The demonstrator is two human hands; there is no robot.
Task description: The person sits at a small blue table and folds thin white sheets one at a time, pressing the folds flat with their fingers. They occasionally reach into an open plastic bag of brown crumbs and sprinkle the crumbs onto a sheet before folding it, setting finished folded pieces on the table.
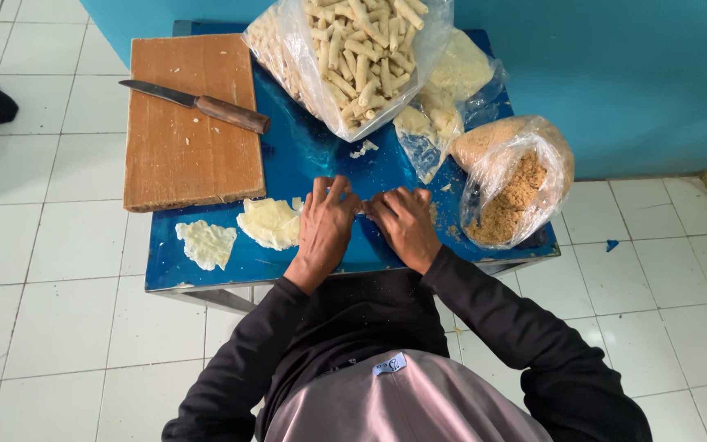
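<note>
My left hand and my right hand lie palms down side by side on the blue table, fingers pressed on something small between them; most of it is hidden under my fingers. Just left of my left hand lies a flat pale dough piece, touching the hand's edge. A second pale dough piece lies further left near the table's front edge. Whether either hand grips anything cannot be made out.
A wooden cutting board with a brown-handled knife lies at the back left. A clear bag of pale finger-shaped rolls, a bag of breadcrumbs and a bag of pale dough stand at the back right. White tiled floor surrounds the table.
</note>
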